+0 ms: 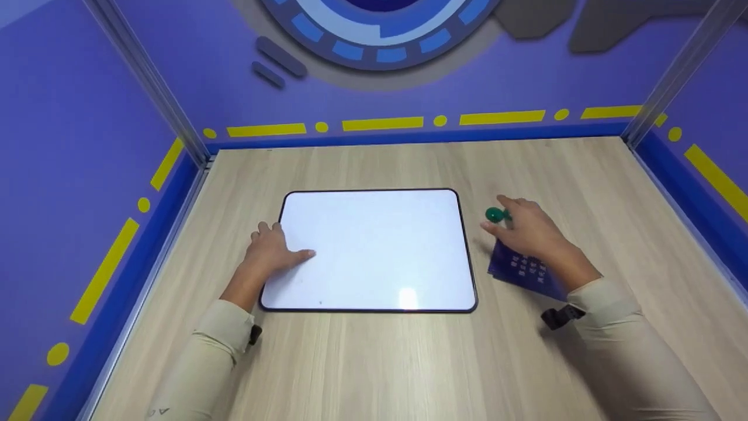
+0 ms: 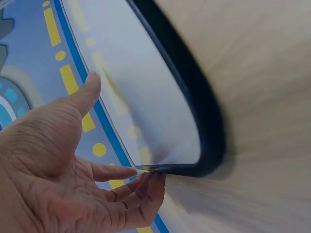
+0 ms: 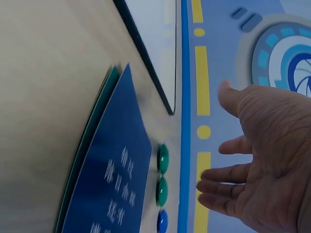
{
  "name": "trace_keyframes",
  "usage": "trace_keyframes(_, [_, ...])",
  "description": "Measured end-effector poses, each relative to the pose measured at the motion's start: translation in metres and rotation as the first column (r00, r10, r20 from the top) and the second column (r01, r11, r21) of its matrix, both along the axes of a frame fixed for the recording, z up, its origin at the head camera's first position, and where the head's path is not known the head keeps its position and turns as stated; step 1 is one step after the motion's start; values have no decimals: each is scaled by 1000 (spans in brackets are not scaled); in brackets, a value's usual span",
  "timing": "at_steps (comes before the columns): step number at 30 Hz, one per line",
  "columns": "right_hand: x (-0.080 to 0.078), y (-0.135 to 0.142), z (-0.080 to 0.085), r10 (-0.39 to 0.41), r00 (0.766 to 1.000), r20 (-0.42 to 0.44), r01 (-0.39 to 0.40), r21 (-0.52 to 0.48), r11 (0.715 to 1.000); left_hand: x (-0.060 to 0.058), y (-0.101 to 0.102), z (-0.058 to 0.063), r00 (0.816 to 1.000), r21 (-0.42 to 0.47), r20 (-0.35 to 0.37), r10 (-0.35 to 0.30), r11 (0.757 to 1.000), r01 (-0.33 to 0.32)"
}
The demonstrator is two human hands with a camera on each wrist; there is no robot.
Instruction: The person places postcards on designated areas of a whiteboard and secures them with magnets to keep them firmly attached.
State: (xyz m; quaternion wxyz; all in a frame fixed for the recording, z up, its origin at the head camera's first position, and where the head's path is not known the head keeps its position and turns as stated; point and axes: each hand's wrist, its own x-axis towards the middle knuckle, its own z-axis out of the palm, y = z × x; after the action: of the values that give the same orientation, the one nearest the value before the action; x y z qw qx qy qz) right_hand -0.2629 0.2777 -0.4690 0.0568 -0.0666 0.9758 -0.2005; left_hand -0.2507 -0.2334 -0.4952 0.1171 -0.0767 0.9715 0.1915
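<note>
A white board with a dark rounded frame lies flat on the table. My left hand is at its left edge, thumb stretched over the white surface. In the left wrist view, the fingertips touch the frame's outer side near a corner. My right hand hovers right of the board with fingers spread and nothing gripped. Close to its thumb is a round green magnet-like button. The right wrist view shows a second green button and a blue one lined up with it.
A dark blue sheet with white characters lies under my right forearm, a green layer beneath it. Blue-purple walls with yellow markings border the wooden table at the back and sides.
</note>
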Motion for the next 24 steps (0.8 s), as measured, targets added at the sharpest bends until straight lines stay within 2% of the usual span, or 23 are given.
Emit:
trace_keyframes(5, [4,22,-1,-26,997,66,27,-13,1000,-3,-4,-2,999,0,24,25,1000,-25])
trace_keyframes(12, [11,50,0,54,978,204,-59,15,998,-6,-6,-2,999,-28,45,4,1000,-2])
trace_keyframes(18, [13,51,-1,94,951,294,-121,74,990,-8,-8,-5,999,-49,44,13,999,-10])
trace_keyframes(24, [10,48,-6,52,938,344,-95,109,989,-12,-12,-3,998,-53,57,-8,999,11])
